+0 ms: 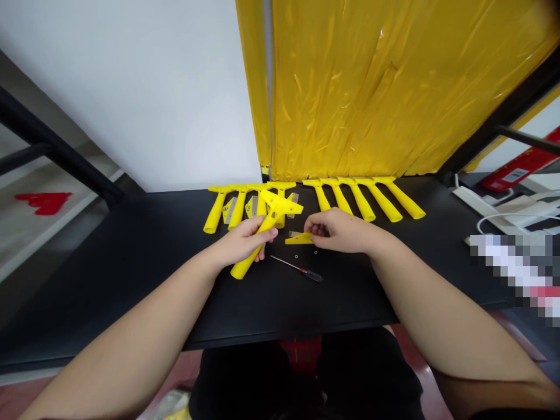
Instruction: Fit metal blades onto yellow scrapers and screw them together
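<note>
From the head view we look down on a black surface [131, 280], where our left hand [242, 240] closes around the grip of a T-shaped yellow plastic scraper [266, 230]. We hold it off the surface and tilted, its long axis running diagonally, with the rounded butt pointing down-left toward us and the wide, flat head pointing up-right, away from us. Our right hand [339, 230] is nearly closed, its thumb and forefinger pinching a small yellow wedge [300, 238] that has a flat, pale blade [295, 234] against its upper edge. The wedge sits just beside the scraper head, and the two do not touch. Two tiny metal washers [296, 255] lie on the surface below it, and a slim screwdriver [301, 269] with a steel shaft and dark handle lies nearby. Beyond our hands, more smooth yellow scrapers [363, 195] lie side by side, their grips pointing toward us, and grey rectangular blades [230, 209] lie among those on the left. A glossy yellow plastic sheet [371, 87] hangs behind them beside a white wall [131, 87].
</note>
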Motion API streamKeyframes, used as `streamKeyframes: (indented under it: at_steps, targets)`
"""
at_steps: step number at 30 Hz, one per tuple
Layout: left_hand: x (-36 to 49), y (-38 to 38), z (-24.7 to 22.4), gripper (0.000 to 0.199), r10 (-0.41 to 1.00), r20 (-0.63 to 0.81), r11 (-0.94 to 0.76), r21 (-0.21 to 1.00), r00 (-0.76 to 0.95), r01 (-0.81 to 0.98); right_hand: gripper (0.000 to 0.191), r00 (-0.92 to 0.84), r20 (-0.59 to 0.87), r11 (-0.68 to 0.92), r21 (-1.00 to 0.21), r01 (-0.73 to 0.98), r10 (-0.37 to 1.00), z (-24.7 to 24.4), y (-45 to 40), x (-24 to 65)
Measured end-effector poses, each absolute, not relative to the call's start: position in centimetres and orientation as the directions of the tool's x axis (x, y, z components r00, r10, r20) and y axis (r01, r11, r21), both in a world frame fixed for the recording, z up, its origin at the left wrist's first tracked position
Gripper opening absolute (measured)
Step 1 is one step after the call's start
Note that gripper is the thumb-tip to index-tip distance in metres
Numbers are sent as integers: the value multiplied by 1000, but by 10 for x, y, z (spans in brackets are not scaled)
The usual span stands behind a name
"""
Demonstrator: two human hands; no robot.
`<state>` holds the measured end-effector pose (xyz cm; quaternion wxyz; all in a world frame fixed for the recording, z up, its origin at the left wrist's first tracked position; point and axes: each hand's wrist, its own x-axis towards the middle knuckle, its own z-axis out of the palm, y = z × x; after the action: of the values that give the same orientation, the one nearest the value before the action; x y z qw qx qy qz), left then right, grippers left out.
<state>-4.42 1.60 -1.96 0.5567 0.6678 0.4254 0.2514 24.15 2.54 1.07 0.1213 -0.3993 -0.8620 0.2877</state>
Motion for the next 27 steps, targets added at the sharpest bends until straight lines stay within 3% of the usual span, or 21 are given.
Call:
streamKeyframes:
  at_steps: [5, 9, 12, 17, 24, 27]
  targets:
    - [-43, 16, -18, 27, 864, -122, 12, 975, 489, 221, 22, -506, 134, 466, -634, 617, 852, 8, 35, 249]
    - [-43, 18, -16, 29, 877, -120, 22, 977, 464, 211, 25, -422, 50, 274, -828, 490, 905, 1, 43, 257]
    - [-44, 19, -16, 23, 875, -119, 21, 977, 470, 210, 36, -376, 101, 273, -857, 438, 921, -5, 48, 264]
    - [-45, 20, -17, 17, 872, -70, -37, 977, 484, 208, 39, -371, 239, 417, -737, 532, 897, -7, 47, 260]
    - [-47, 21, -17, 16, 870, -63, -57, 972, 489, 227, 45, -493, 151, 500, -477, 723, 857, -5, 38, 242]
    - [-48, 22, -18, 17, 869, -71, -49, 972, 489, 228, 39, -528, 128, 530, -410, 742, 839, -9, 40, 240]
